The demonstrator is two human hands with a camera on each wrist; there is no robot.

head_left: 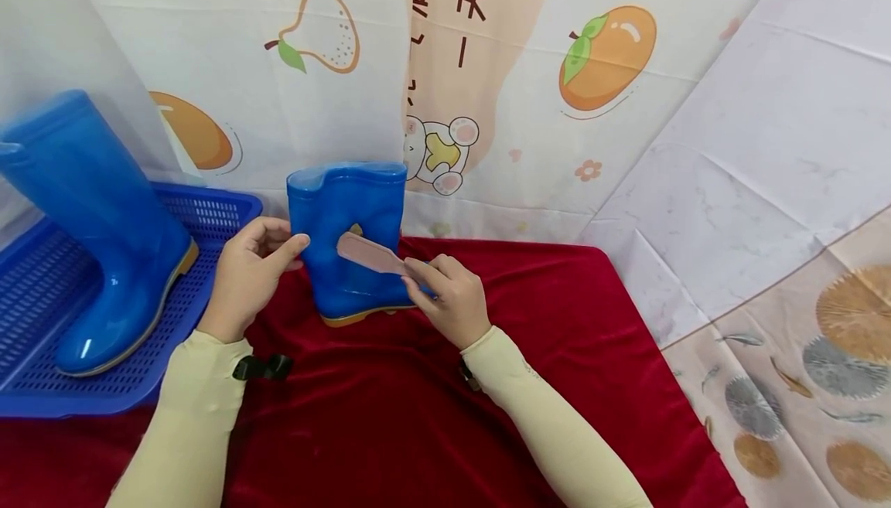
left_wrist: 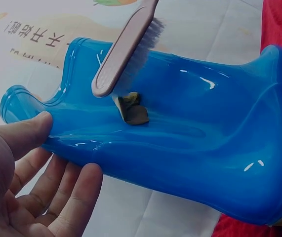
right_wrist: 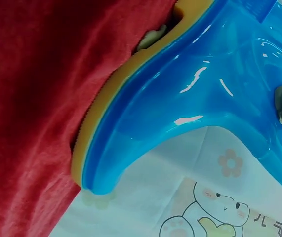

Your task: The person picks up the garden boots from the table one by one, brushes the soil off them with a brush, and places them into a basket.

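A blue rain boot (head_left: 348,206) with a yellow sole stands upright on the red cloth. My left hand (head_left: 254,268) holds the edge of its shaft, thumb (left_wrist: 37,126) on the surface and fingers along the side. My right hand (head_left: 448,295) grips a pink brush (head_left: 372,253) by its handle. In the left wrist view the pale bristles (left_wrist: 143,54) hang by a brown, leaf-like patch (left_wrist: 133,109) on the shaft; whether they touch it I cannot tell. Another brownish piece (right_wrist: 151,38) shows beside the sole in the right wrist view.
To the left, a second blue rain boot (head_left: 118,206) stands in a blue perforated plastic basket (head_left: 209,210). Red cloth (head_left: 390,431) covers the table. A white printed curtain (head_left: 487,206) hangs right behind the boot.
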